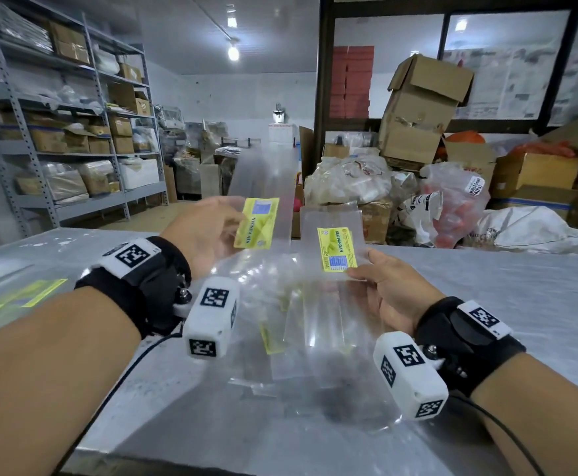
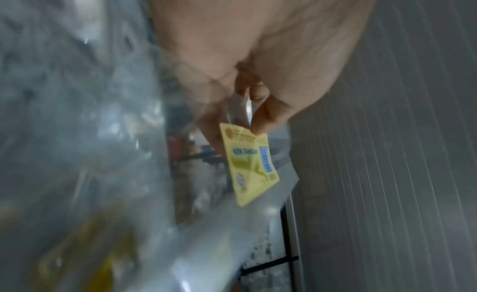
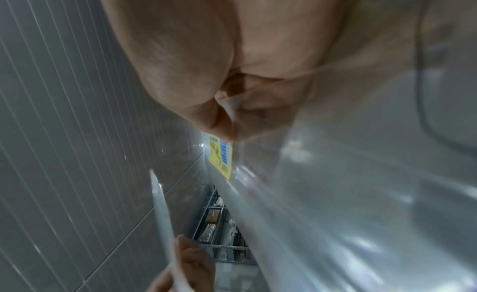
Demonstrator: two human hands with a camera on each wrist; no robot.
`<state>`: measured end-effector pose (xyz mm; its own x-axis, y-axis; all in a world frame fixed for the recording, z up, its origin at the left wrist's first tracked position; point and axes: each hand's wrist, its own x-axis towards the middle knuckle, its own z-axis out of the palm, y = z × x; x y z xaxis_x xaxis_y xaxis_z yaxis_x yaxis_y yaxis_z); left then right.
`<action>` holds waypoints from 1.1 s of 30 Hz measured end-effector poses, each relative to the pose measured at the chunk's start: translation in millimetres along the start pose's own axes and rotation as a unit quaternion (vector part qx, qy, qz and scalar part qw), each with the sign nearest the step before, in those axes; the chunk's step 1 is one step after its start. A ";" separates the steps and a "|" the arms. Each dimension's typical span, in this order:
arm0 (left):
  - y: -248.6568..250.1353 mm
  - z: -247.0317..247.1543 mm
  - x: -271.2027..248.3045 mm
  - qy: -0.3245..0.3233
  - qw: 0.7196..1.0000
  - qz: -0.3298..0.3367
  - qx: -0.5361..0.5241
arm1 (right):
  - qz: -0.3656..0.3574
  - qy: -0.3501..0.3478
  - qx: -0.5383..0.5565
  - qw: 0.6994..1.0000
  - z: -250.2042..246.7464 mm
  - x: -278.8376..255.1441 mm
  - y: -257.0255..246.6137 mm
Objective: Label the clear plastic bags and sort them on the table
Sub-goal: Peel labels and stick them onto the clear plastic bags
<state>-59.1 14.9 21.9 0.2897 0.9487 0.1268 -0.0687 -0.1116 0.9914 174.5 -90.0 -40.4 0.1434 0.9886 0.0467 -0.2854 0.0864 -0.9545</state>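
Head view: two hands [image 1: 205,228] [image 1: 389,290] each pinch one labelled bag [image 1: 258,204] [image 1: 332,235].

Motion blur is smearing the plastic bags [image 2: 77,133] at nine o'clock in the left wrist view. The left label's [image 2: 249,164] small print is staying too blurred to read.

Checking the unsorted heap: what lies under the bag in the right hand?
Under that bag a heap of clear bags lies on the table, some with yellow labels; lower layers blur together.
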 end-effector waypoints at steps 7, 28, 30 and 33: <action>-30.9 47.1 -10.2 -0.071 0.994 -0.086 -0.005 | -0.023 -0.049 -0.026 0.998 5.5 -3.8 -5.0; -22.5 -122.6 -77.8 0.068 0.992 -0.079 0.076 | -0.019 -0.010 -0.316 0.949 196.2 35.6 38.6; -21.0 -158.9 -86.2 0.099 0.981 -0.076 0.147 | -0.002 -0.041 -0.292 0.956 228.9 41.2 54.4; -18.0 -209.8 -95.6 0.137 0.965 -0.074 0.212 | 0.010 -0.094 -0.268 0.959 277.2 48.9 74.3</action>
<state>-285.9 -11.7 -15.0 -0.0013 0.9996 0.0272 0.3672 -0.0248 0.9298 -102.5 -1.0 -27.4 -0.0446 0.9985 0.0316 0.2481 0.0417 -0.9678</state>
